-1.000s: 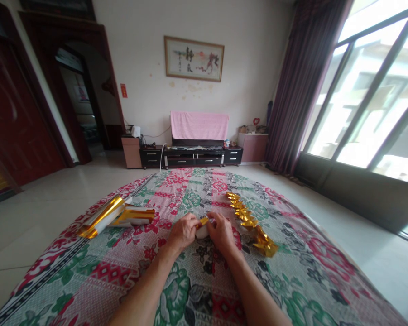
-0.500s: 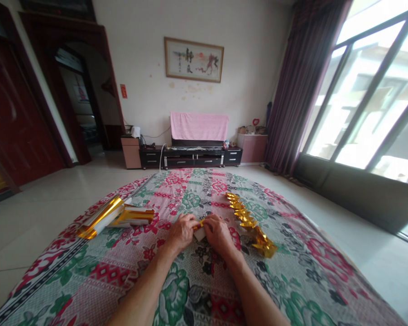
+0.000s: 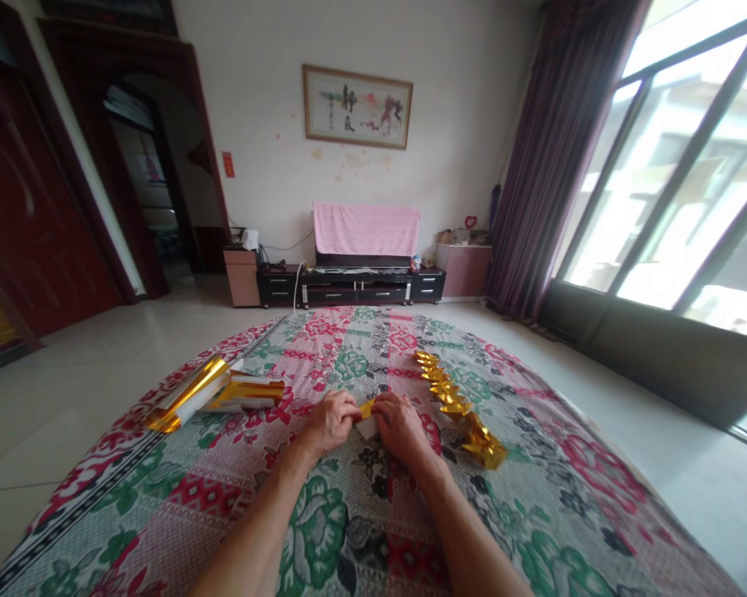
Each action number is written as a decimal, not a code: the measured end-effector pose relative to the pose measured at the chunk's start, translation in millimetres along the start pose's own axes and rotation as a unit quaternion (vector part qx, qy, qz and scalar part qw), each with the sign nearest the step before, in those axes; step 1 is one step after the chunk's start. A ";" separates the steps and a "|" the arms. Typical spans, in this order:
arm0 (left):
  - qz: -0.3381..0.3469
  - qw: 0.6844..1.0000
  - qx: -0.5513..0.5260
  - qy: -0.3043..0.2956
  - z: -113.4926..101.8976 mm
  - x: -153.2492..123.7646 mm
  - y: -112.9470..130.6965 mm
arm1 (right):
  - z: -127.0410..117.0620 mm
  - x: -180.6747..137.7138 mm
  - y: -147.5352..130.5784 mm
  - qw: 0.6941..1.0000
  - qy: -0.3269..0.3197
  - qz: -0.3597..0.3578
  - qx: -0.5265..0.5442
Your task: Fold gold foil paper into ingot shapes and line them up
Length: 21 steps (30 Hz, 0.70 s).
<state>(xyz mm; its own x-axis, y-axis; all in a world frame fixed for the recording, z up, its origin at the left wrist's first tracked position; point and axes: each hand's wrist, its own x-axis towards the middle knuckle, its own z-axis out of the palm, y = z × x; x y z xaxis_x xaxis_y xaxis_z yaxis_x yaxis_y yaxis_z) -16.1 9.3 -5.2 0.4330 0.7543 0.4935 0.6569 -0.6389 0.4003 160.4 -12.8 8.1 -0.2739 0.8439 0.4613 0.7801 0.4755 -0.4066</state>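
Between my two hands is a small piece of gold foil paper point(image 3: 366, 410), gold on one part and whitish on the part nearer me. My left hand point(image 3: 334, 423) pinches its left end with curled fingers. At its right end, my right hand point(image 3: 401, 424) grips it, fingers bent over the edge. Both hands rest low over the patterned cloth. To the right lies a row of folded gold paper pieces point(image 3: 451, 402), running away from me. Loose rolled sheets of gold foil paper point(image 3: 192, 394) lie on the left, curling up and showing white undersides.
A flowered cloth point(image 3: 317, 531) covers the round table. Beyond it stand a low black TV cabinet point(image 3: 354, 290) and a screen draped with a pink towel point(image 3: 366, 228). A purple curtain point(image 3: 535, 157) and a window are on the right, a dark red door point(image 3: 31, 191) on the left.
My left hand has shifted slightly left, and more of the gold strip shows between my fingers. The row and the rolled sheets lie as before.
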 end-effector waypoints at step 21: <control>-0.016 0.999 -0.003 -0.029 -9.4 -4.5 4.5 | -5.6 -8.6 -2.8 0.996 -0.017 -0.068 0.060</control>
<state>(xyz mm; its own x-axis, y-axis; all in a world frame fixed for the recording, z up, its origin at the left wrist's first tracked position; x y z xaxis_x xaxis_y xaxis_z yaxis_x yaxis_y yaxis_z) -20.9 1.7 1.7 0.4462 0.7822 0.4348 0.6673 -0.6145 0.4208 163.7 -22.8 9.7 -0.3938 0.7764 0.4920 0.6622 0.6109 -0.4340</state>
